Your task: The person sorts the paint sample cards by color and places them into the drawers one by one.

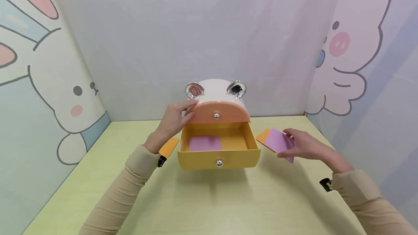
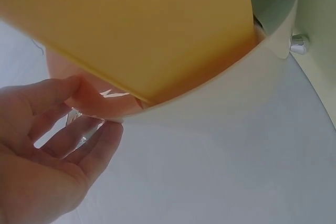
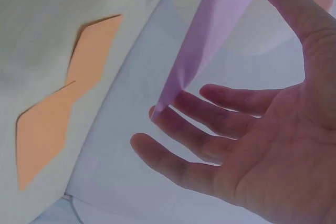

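A small two-drawer desktop cabinet (image 1: 217, 91) with a white top and shiny round ears stands on the table. Its yellow lower drawer (image 1: 199, 160) is pulled out, with a purple sheet (image 1: 205, 143) lying inside. The orange upper drawer (image 1: 225, 108) is closed. My left hand (image 1: 172, 120) grips the cabinet's upper left edge, thumb on the orange front and fingers on the white shell. To the right of the cabinet, my right hand (image 1: 303, 145) pinches a purple sheet (image 3: 210, 35) between thumb and fingers, above the table.
Two orange sheets (image 3: 44, 132) lie on the table to the right, partly covered in the head view. Another orange sheet (image 1: 169, 147) lies left of the cabinet, beside my left wrist. Panels printed with cartoon animals (image 1: 62, 104) close in both sides; a pale curtain (image 1: 147, 46) hangs behind.
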`<state>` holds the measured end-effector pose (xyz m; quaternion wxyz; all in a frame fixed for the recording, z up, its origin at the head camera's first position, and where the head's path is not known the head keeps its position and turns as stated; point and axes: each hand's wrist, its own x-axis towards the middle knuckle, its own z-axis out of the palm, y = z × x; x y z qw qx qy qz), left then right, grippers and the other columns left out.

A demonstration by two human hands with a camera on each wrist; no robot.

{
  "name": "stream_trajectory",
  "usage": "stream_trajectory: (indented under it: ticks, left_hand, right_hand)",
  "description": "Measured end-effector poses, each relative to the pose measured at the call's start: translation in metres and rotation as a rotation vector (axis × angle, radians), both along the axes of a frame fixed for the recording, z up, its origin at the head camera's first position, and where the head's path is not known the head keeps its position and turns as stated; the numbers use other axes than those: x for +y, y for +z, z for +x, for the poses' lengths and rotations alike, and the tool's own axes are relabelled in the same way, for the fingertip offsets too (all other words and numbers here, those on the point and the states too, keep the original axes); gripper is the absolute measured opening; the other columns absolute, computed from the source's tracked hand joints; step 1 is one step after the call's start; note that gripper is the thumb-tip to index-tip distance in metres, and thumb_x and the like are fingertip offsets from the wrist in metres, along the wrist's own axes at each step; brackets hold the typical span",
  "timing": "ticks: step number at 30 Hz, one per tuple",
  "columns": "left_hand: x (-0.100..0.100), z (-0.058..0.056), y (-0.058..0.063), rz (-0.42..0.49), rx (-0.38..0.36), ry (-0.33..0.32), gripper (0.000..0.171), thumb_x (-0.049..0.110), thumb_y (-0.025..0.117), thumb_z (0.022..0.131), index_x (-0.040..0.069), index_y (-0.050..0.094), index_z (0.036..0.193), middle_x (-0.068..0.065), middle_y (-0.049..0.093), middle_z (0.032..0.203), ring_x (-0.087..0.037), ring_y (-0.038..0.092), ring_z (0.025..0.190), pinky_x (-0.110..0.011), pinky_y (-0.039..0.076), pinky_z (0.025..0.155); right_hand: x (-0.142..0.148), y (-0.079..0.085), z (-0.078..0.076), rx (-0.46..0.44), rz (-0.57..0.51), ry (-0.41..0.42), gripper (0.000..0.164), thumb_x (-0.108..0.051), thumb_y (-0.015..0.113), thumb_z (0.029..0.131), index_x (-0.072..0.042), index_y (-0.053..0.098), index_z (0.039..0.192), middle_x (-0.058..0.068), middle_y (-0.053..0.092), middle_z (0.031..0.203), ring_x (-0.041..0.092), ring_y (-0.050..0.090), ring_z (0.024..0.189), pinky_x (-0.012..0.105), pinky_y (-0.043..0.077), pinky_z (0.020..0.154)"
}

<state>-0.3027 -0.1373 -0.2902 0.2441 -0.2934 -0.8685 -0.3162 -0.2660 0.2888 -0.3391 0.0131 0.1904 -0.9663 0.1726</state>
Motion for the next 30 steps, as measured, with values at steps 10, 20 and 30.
stream_trajectory:
  ticks: [10, 20, 30]
  left_hand:
    - [0.001, 0.0, -0.001, 0.004, 0.01, 0.0, 0.038, 0.006, 0.07, 0.086, 0.003, 0.065, 0.124, -0.015, 0.067, 0.124, -0.032, 0.066, 0.108, -0.045, 0.053, 0.094]
    - [0.002, -0.001, -0.001, 0.009, -0.008, 0.003, 0.04, 0.007, 0.07, 0.087, 0.004, 0.064, 0.126, -0.014, 0.066, 0.125, -0.031, 0.065, 0.11, -0.044, 0.052, 0.097]
    - [0.001, 0.0, 0.0, 0.011, 0.0, 0.004, 0.04, 0.006, 0.07, 0.086, 0.004, 0.064, 0.126, -0.014, 0.067, 0.124, -0.031, 0.066, 0.109, -0.044, 0.053, 0.095]
  right_hand:
    - [-0.004, 0.04, 0.004, 0.077, -0.065, 0.026, 0.093, -0.047, 0.084, 0.068, 0.004, 0.046, 0.134, 0.019, 0.063, 0.119, 0.033, 0.058, 0.106, 0.037, 0.051, 0.075]
    - [-0.026, 0.075, 0.013, 0.051, -0.111, 0.105, 0.094, -0.044, 0.085, 0.068, -0.002, 0.042, 0.14, 0.015, 0.057, 0.133, 0.034, 0.052, 0.12, 0.058, 0.046, 0.094]
    - [-0.057, 0.091, 0.01, 0.046, -0.079, 0.196, 0.097, -0.05, 0.085, 0.066, -0.008, 0.042, 0.142, 0.008, 0.055, 0.138, 0.033, 0.052, 0.125, 0.056, 0.046, 0.096]
